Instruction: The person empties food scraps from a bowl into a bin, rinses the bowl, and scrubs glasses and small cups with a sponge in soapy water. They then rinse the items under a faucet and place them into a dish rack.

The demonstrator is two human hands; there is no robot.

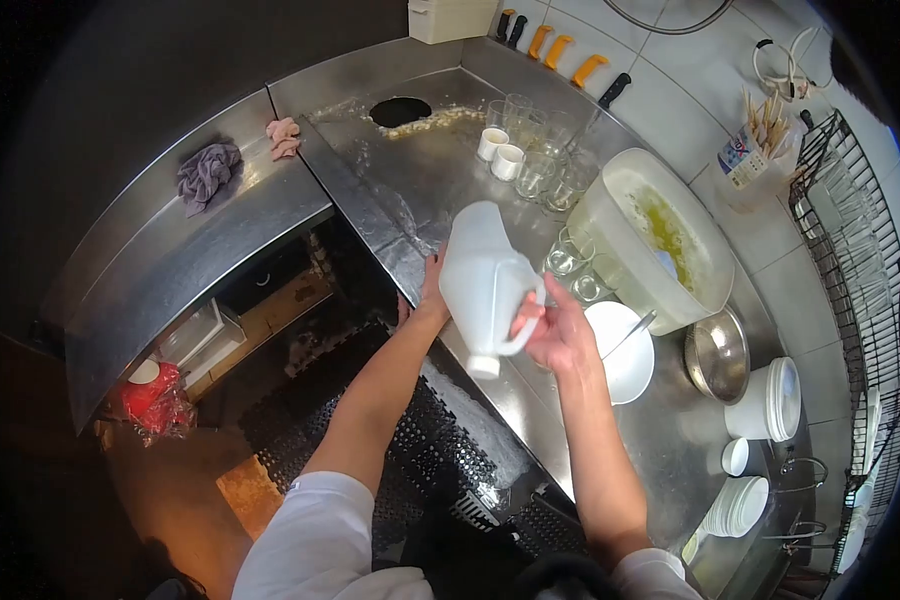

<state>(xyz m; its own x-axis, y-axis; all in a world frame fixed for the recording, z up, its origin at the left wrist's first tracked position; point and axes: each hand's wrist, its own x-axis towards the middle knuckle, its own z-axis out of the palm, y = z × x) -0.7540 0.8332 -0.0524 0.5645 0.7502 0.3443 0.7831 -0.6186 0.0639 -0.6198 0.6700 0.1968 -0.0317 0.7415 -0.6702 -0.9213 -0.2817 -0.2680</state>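
A translucent white plastic jug (478, 265) is held over the front edge of the counter, its white cap (484, 367) toward me and its base pointing away. My right hand (558, 330) is closed round the jug's handle. My left hand (432, 290) is at the jug's left side, right by the counter edge, with most of its fingers hidden behind the jug. Just right of my right hand is a white bowl (625, 365) with a metal utensil (630, 332) in it. Beyond the hands stand several clear glasses (570, 252).
A large plastic tub (610, 255) with greenish residue stands against the tiled wall. Further right are a metal bowl (718, 355), white buckets (760, 402) and stacked lids (738, 508). Knives (590, 70) hang on the wall. Cloths (208, 175) lie left, above a dark gap with floor matting (410, 440).
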